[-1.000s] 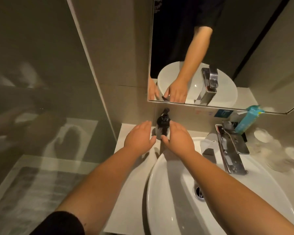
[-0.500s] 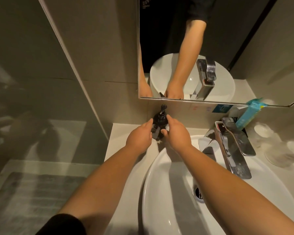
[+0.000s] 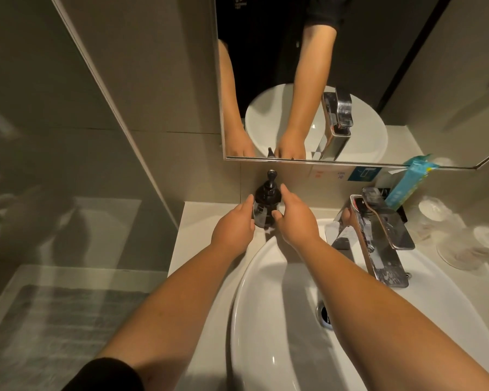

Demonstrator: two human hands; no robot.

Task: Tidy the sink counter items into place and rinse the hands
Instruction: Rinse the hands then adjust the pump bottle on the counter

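A dark pump soap bottle (image 3: 266, 199) stands upright at the back of the white counter (image 3: 198, 238), close to the wall under the mirror. My left hand (image 3: 235, 227) cups its left side and my right hand (image 3: 294, 218) wraps its right side, thumb against the front. Both hands grip the bottle's body; its pump head sticks up free above them. The white oval basin (image 3: 266, 320) lies below my forearms, with the chrome tap (image 3: 378, 235) at its right rim.
A teal toothpaste box (image 3: 407, 183) leans at the back right behind the tap. Clear plastic-wrapped cups (image 3: 460, 244) sit on the counter at far right. A glass shower partition (image 3: 68, 165) bounds the left, a grey mat on the floor beyond it.
My hands went from hovering apart in front of the bottle to closing around it from both sides. The bottle stands nearer the wall than a second ago.
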